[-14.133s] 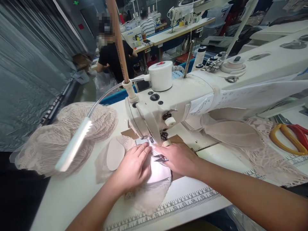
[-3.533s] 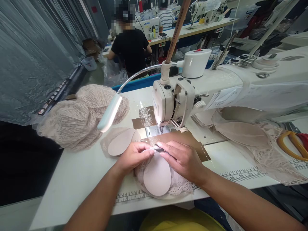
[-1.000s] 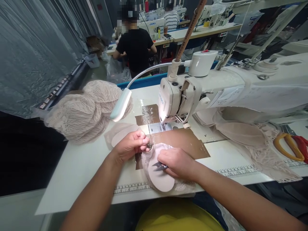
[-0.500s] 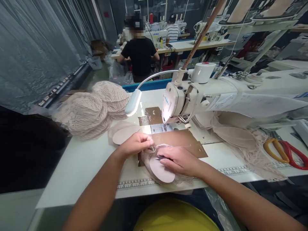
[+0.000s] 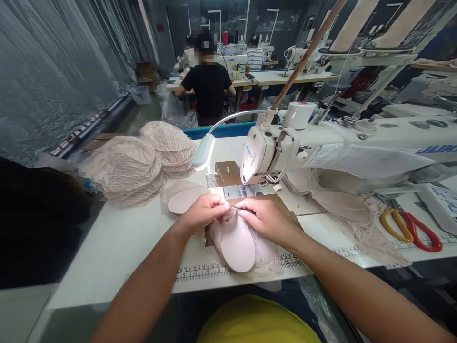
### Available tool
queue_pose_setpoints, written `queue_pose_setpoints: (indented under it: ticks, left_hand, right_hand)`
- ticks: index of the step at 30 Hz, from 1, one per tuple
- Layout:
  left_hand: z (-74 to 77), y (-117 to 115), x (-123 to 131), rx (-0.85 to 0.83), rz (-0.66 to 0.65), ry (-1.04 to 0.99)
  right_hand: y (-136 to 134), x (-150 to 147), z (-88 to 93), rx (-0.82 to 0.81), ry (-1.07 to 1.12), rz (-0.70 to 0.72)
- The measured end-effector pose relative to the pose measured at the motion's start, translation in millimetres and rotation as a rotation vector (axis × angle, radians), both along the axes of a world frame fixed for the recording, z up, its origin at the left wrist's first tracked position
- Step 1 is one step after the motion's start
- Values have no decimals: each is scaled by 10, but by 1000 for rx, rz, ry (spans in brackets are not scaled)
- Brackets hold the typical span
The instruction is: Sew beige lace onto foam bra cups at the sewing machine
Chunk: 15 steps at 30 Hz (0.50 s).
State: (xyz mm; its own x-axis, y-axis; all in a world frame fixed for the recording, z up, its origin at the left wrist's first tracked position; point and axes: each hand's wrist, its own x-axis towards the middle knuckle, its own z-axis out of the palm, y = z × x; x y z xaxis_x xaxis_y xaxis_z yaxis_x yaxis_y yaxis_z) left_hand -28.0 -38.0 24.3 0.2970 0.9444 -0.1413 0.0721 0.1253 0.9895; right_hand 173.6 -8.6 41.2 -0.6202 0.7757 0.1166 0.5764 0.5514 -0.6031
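My left hand [image 5: 210, 209] is closed in a pinch on the edge of a pale pink lace piece [image 5: 266, 243] in front of the sewing machine. Close beside it, my right hand [image 5: 266, 216] is closed around small dark thread snips [image 5: 245, 209], mostly hidden by the fingers. The tips of the snips meet the fabric edge by my left fingertips. A smooth oval pink pad [image 5: 238, 245] lies on the lace, below both hands. Behind them stands the white sewing machine [image 5: 262, 152], its needle area lit by a small lamp [image 5: 204, 151].
Stacked lace cups [image 5: 124, 164] sit at the left, near another oval pad [image 5: 187, 199]. Scissors with yellow and red handles [image 5: 410, 228] lie at the right beside more lace pieces [image 5: 342, 207]. A ruler strip [image 5: 200, 272] runs along the front edge. A person [image 5: 207, 85] sits ahead.
My right hand has moved up and slightly left, bringing the snips to my left fingertips. The oval pad shows more fully. The view has shifted slightly.
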Motion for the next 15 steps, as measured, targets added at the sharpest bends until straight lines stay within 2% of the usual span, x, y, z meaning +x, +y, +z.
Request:
queue_pose_setpoints:
  ticks: [3,7,11,15]
  left_hand:
    - [-16,17,4,-61,117,-95]
    - [-35,35,7,-104,241,-190]
    - [-82,38,8,-63,235,-223]
    - [-96,39,10,-38,220,-277]
  right_hand:
    - [27,22,-21,-39,37,-57]
    - [17,62,15,-142,93,6]
    - [-25,-68,27,-132,89,51]
    - [0,-222,-39,-89,115,92]
